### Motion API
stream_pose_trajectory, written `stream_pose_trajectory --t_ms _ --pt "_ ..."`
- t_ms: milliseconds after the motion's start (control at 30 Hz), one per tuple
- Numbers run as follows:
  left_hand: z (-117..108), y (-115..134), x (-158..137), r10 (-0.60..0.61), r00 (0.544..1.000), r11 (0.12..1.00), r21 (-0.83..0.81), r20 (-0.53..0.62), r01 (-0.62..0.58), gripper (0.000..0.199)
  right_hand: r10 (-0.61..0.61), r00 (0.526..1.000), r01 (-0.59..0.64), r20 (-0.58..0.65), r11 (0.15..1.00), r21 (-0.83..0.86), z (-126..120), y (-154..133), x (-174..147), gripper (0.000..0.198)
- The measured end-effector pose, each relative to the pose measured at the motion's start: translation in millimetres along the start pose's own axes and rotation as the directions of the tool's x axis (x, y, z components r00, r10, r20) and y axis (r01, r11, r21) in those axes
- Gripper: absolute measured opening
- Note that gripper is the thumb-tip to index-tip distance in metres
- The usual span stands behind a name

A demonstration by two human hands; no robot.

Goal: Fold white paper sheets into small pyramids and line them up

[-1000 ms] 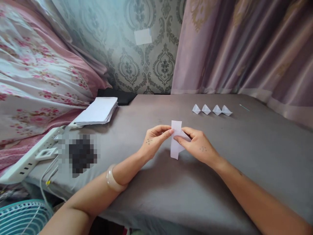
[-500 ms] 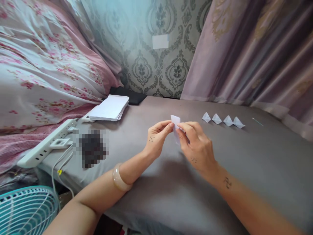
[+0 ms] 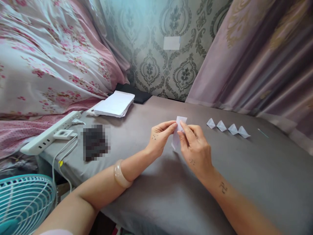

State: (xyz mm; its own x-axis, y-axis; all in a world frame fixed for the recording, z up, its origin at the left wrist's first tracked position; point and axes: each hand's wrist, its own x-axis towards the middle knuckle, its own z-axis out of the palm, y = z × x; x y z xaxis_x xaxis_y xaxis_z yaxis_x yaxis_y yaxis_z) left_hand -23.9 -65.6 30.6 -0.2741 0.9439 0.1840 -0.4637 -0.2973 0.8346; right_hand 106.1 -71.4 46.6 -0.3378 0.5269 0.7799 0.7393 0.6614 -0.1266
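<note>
A narrow folded strip of white paper (image 3: 175,139) is held upright between my two hands, above the grey cloth-covered table (image 3: 151,195). On its left edge, my left hand (image 3: 160,137) is closed in a pinch of thumb and fingers. My right hand (image 3: 196,147) pinches the paper from the right, its index finger lying against the upper face and the thumb lower down. To the right, several small folded white paper shapes (image 3: 221,126) with pointed tops stand in a row.
A stack of white paper (image 3: 113,103) lies at the back left over a black flat item (image 3: 139,94). Along the left edge are a power strip (image 3: 49,133) with cables and a blurred dark object (image 3: 96,142). A fan (image 3: 24,202) stands lower left. A thin stick (image 3: 263,133) lies far right.
My right index finger has moved up onto the paper's upper face, and more of the strip's lower end shows. The whole view has shifted and tilted slightly; the paper shapes stay in their row.
</note>
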Motion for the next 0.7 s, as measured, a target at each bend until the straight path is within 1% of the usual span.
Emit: stream_pose_trajectory --t_ms 100,233,433,567,700 --pt "1.3 2.5 -1.2 0.0 1.0 1.0 0.019 0.004 0.0 0.022 0.062 0.997 -0.06 -0.046 0.997 0.042 -0.3 -4.1 4.8 0.032" --pt "2.1 4.0 -3.0 0.001 1.0 0.999 0.055 0.005 -0.001 0.022 0.118 0.987 -0.107 -0.108 0.989 0.097 0.9 -5.7 11.3 0.024" --pt "2.0 5.2 -5.6 0.002 0.999 0.994 0.105 0.038 -0.005 0.02 0.155 0.981 -0.134 -0.115 0.976 0.171 1.8 -4.9 15.3 0.016" --pt "2.6 5.9 -6.7 -0.006 0.999 0.993 0.117 0.054 0.0 0.021 0.165 0.979 -0.143 -0.119 0.974 0.177 1.1 -5.0 15.5 0.015" --pt "3.1 6.1 -6.8 -0.008 0.999 0.993 0.116 0.044 0.003 0.02 0.175 0.978 -0.16 -0.11 0.978 0.137 1.0 -6.0 14.9 0.023"
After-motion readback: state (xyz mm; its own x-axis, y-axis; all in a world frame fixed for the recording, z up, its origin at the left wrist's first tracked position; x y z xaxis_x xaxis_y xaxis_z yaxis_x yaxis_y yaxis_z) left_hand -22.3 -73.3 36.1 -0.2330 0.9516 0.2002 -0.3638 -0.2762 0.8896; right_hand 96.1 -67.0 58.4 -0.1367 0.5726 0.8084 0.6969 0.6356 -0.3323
